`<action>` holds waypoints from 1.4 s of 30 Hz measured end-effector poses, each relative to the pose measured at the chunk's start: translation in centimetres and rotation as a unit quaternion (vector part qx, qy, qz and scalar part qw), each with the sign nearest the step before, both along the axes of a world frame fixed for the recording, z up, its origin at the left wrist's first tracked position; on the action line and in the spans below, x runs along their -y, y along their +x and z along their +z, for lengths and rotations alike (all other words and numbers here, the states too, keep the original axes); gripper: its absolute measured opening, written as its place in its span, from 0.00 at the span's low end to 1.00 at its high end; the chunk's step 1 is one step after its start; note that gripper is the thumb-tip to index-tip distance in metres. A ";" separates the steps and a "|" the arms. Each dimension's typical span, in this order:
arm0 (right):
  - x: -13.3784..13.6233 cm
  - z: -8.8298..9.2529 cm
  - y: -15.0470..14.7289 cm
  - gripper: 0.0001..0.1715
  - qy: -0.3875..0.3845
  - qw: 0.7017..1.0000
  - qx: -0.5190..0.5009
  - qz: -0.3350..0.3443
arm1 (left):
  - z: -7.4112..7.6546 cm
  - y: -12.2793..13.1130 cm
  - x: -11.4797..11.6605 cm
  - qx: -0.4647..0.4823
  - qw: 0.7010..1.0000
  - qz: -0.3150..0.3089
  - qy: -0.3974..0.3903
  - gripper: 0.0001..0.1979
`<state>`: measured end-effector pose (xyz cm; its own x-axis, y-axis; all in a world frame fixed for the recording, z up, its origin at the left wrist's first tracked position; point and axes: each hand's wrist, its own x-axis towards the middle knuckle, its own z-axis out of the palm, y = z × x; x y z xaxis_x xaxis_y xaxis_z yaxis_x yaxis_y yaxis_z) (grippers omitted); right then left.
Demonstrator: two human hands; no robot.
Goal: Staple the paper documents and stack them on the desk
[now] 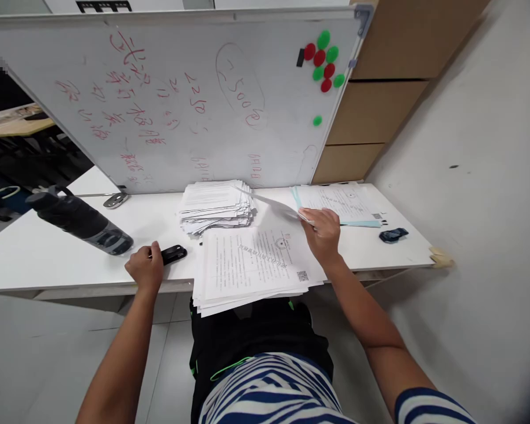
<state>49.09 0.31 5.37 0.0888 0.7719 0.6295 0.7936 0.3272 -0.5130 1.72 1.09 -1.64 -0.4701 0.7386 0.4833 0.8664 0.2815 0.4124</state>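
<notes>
My left hand (145, 268) is closed around one end of a black stapler (174, 255) near the table's front edge. To the right, my right hand (322, 232) pinches the edge of some paper sheets (271, 205), raised and seen nearly edge-on. Beneath them lies a stack of printed sheets (247, 265), with a round stamp and a square code on its top page, overhanging the front edge. Behind it, a thicker, uneven pile of papers (216, 206) rests against the whiteboard. More printed pages (348, 203) on a light-blue sheet lie beyond my right hand.
A dark bottle (82, 221) leans in view at the left, with a computer mouse (115, 200) behind it. The whiteboard (159, 165) with red writing and magnets stands along the back of the white table (17, 259). A small dark packet (393, 235) lies at the right.
</notes>
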 end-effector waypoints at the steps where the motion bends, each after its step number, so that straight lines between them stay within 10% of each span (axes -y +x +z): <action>1: 0.8 0.8 -0.9 0.15 0.022 0.998 -0.059 0.021 | 0.2 0.3 0.1 -0.018 1.000 -0.007 0.022 0.20; 7: 3.1 3.8 -5.0 0.17 0.060 0.901 -0.416 0.105 | 1.6 6.1 1.7 0.102 0.972 -0.200 0.065 0.28; 11: 2.8 2.8 -6.1 0.20 0.036 0.845 -0.512 0.149 | 2.6 12.1 3.8 0.426 0.835 -0.349 0.011 0.41; 14: 2.7 0.7 -6.1 0.23 -0.026 0.832 -0.533 0.150 | 3.8 14.5 5.2 0.544 0.768 -0.339 0.009 0.35; 20: 2.9 -2.1 -3.1 0.23 -0.080 0.813 -0.557 0.149 | 5.6 13.4 5.5 0.517 0.814 -0.266 0.000 0.27; 33: 1.6 -1.3 2.6 0.17 -0.159 0.843 -0.464 0.219 | 9.8 11.3 5.1 0.445 0.862 -0.242 0.031 0.26; 42: 1.1 -2.1 1.5 0.17 -0.184 0.835 -0.464 0.233 | 9.2 11.9 5.6 0.416 0.861 -0.294 0.010 0.25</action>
